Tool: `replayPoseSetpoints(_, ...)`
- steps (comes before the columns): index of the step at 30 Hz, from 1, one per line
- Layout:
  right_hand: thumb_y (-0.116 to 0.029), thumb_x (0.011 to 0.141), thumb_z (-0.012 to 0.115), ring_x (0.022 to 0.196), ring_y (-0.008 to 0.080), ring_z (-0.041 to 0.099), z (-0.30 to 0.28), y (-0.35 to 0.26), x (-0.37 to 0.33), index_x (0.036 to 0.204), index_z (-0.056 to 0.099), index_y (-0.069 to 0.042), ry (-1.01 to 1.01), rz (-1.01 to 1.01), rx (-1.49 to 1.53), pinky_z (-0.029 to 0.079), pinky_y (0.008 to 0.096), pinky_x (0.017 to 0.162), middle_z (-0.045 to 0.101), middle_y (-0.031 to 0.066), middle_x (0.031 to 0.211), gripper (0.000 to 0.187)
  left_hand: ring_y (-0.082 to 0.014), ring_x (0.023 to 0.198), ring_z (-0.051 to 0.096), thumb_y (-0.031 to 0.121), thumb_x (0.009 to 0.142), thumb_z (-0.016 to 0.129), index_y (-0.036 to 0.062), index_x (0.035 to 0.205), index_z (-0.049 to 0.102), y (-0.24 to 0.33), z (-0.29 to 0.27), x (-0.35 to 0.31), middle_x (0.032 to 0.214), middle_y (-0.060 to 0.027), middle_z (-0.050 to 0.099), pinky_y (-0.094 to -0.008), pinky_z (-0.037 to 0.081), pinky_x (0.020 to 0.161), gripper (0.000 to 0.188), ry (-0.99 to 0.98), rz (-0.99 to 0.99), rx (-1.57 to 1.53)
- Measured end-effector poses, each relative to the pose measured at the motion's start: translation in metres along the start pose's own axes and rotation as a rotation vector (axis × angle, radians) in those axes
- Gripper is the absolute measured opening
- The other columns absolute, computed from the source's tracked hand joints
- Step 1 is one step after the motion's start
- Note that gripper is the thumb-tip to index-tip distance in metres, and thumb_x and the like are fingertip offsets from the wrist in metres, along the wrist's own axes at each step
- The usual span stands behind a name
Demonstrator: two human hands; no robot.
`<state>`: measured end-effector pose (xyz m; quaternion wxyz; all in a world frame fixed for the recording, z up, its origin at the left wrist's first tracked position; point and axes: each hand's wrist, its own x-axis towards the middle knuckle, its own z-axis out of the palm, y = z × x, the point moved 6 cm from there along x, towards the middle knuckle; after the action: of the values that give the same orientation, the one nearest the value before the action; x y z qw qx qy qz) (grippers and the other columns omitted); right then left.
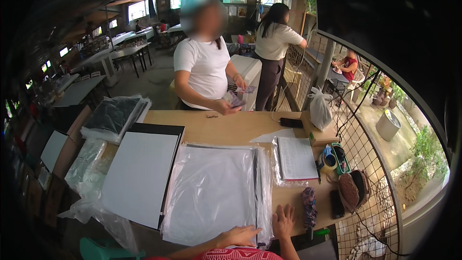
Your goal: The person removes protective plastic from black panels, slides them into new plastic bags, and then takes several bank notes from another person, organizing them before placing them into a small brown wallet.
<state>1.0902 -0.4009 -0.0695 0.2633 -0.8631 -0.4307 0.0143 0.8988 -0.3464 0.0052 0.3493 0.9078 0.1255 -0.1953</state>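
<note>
My left hand point(239, 236) lies with its fingers stretched out on the near right corner of a stack of white sheets in clear plastic point(209, 188). Just right of that stack, my right hand point(283, 220) rests flat on the wooden table point(288, 196), fingers spread, holding nothing. A folded patterned umbrella point(309, 207) is the closest loose item to it. Left of the wrapped stack sits a pile of large white sheets point(139, 168) with a black sheet showing beneath.
Across the table a person in white point(202, 67) holds what look like banknotes point(235, 100). A notebook point(296, 158), phone point(291, 123), tape roll point(328, 160), brown pouch point(353, 190) and tied white bag point(319, 108) occupy the right side. Plastic wrap point(91, 168) hangs at left; wire mesh borders the right.
</note>
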Motion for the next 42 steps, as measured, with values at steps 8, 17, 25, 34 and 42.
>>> replayPoseSetpoints(8, -0.036, 0.085, 0.057, 0.138, 0.0449, 0.028, -0.028, -0.036, 0.0, 0.133, 0.054, -0.018, -0.054, 0.021, 0.032, 0.02, 0.0705, 0.103, 0.037, 0.0223, 0.146, 0.052, -0.0366, 0.114, 0.054, 0.036, 0.086, 0.065, 0.0119, 0.141, 0.038, 0.002, -0.01, -0.027, 0.131, -0.0186, 0.049, -0.045, 0.047, 0.093, 0.066, 0.106, -0.06, -0.099)
replayPoseSetpoints(17, -0.041, 0.091, 0.051, 0.139, 0.0396, 0.027, -0.01, -0.014, -0.001, 0.141, 0.046, -0.024, -0.089, 0.006, -0.144, 0.023, 0.0624, 0.108, 0.037, 0.0162, 0.149, 0.053, -0.0347, 0.128, 0.042, 0.044, 0.085, 0.063, 0.0137, 0.145, 0.035, 0.001, -0.027, -0.022, 0.14, -0.0176, 0.045, -0.0429, 0.037, 0.105, 0.073, -0.073, -0.196, -0.049)
replayPoseSetpoints(25, -0.035, 0.084, 0.058, 0.137, 0.045, 0.029, -0.034, -0.042, 0.005, 0.132, 0.054, -0.018, -0.063, 0.052, 0.039, 0.022, 0.0693, 0.102, 0.038, 0.0221, 0.146, 0.052, -0.0345, 0.134, 0.037, 0.05, 0.084, 0.063, 0.0164, 0.147, 0.033, -0.015, -0.008, 0.002, 0.145, -0.0184, 0.04, -0.0436, 0.032, 0.11, 0.077, -0.073, -0.135, 0.025)
replayPoseSetpoints(34, -0.034, 0.083, 0.06, 0.134, 0.0421, 0.035, -0.011, -0.01, 0.008, 0.128, 0.056, -0.019, 0.019, 0.058, -0.018, 0.026, 0.065, 0.103, 0.043, 0.0194, 0.143, 0.048, -0.0461, 0.118, 0.051, 0.047, 0.083, 0.065, 0.0155, 0.149, 0.026, -0.015, 0.003, 0.024, 0.143, -0.0254, 0.036, -0.0526, 0.045, 0.095, 0.083, 0.094, 0.008, 0.007)
replayPoseSetpoints(42, -0.033, 0.084, 0.06, 0.136, 0.0419, 0.032, -0.008, -0.007, 0.003, 0.13, 0.056, -0.02, 0.027, 0.063, -0.046, 0.024, 0.0661, 0.104, 0.04, 0.0181, 0.146, 0.048, -0.0446, 0.118, 0.051, 0.047, 0.084, 0.065, 0.0138, 0.148, 0.027, -0.001, -0.021, 0.014, 0.142, -0.0248, 0.038, -0.05, 0.046, 0.095, 0.082, 0.139, 0.028, -0.036)
